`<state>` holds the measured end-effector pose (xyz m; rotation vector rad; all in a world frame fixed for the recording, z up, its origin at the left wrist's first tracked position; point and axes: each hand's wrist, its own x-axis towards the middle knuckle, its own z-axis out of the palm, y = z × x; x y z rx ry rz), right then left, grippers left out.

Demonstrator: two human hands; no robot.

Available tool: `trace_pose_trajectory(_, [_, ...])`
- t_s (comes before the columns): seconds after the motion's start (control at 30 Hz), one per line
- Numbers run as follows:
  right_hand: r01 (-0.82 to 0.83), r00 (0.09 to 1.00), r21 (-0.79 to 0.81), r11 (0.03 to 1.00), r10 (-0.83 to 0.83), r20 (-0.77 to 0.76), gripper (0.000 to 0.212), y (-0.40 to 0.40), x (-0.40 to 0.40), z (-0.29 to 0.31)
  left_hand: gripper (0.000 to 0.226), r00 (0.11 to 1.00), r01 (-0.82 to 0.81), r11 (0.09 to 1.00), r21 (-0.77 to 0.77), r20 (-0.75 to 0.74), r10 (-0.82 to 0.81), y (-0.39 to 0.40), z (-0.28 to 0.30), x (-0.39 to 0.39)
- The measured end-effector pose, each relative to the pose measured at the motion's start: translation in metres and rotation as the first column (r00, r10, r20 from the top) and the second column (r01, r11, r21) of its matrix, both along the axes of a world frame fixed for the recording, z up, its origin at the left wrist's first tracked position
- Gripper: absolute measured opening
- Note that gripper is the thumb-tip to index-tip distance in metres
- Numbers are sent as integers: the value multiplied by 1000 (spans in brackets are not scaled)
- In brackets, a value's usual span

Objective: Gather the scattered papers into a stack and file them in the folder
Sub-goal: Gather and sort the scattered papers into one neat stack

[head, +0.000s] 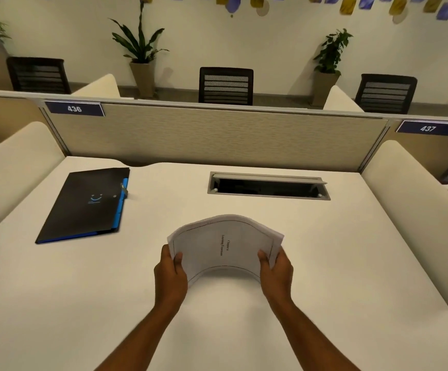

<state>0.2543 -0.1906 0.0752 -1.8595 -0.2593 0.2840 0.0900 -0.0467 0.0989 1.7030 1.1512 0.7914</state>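
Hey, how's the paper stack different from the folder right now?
The paper stack is white; the folder is black with blue edging. The stack is held above the desk, gripped by the left hand and right hand; the folder lies untouched on the desk to the left. The stack is bowed upward; the folder lies flat and closed. Both are over the same desk.
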Motion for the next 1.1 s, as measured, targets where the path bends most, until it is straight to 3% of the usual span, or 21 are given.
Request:
trace_pose_trajectory(0.07, [128, 986, -46, 991, -132, -100, 46, 2, 5, -2, 36, 1000, -3, 1000, 26, -29, 4, 5, 3, 2])
trace_pose_trajectory(0.13, [183, 929, -71, 981, -196, -313, 73, 3, 5, -8, 35, 999, 2, 999, 48, -43, 0, 6, 6, 4])
trace_pose_trajectory(0.2, [157, 881, -109, 981, -189, -433, 88, 4, 1, -16, 33, 1000, 5, 999, 36, -30, -4, 6, 9, 5])
trace_pose_trajectory(0.3, [213, 833, -145, 966, -257, -489, 100, 5, 1, -21, 34, 1000, 11, 998, -55, 5, -11, 7, 8, 4])
trace_pose_trajectory(0.4, [267, 754, -182, 946, -323, -572, 98, 10, 2, -18, 29, 998, 6, 987, -160, 70, 6, 5, 4, 3])
trace_pose_trajectory(0.47, [271, 660, 48, 961, -149, -737, 77, 10, 1, -15, 29, 992, 1, 975, -220, 126, 28, 0, 3, 4])
trace_pose_trajectory(0.53, [303, 568, 335, 892, 113, -815, 47, 10, -3, -6, 31, 983, 7, 958, -286, 179, 46, -4, 2, 3])
trace_pose_trajectory(0.67, [345, 682, 454, 822, 113, -723, 40, 17, 6, 14, 35, 949, 120, 903, -413, 314, 17, -10, -4, -5])
trace_pose_trajectory(0.73, [307, 773, 468, 829, 70, -631, 36, 18, 14, 26, 37, 957, 118, 906, -406, 290, 5, -10, -5, -9])
trace_pose_trajectory(0.83, [158, 900, 444, 882, 56, -433, 27, 12, 27, 41, 63, 995, -69, 970, -234, 47, 83, -1, 7, -8])
trace_pose_trajectory(0.93, [-7, 959, 359, 933, 108, -263, 23, 5, 28, 56, 86, 1000, 8, 1000, -10, 3, -8, 13, 26, 3])
trace_pose_trajectory(1.03, [-138, 974, 315, 939, 187, -131, 12, 2, 20, 70, 66, 977, 212, 977, 32, 14, -213, 20, 48, 22])
trace_pose_trajectory(1.1, [-200, 974, 290, 936, 221, -40, 10, 2, 14, 78, 34, 961, 245, 969, 24, 126, -246, 16, 60, 28])
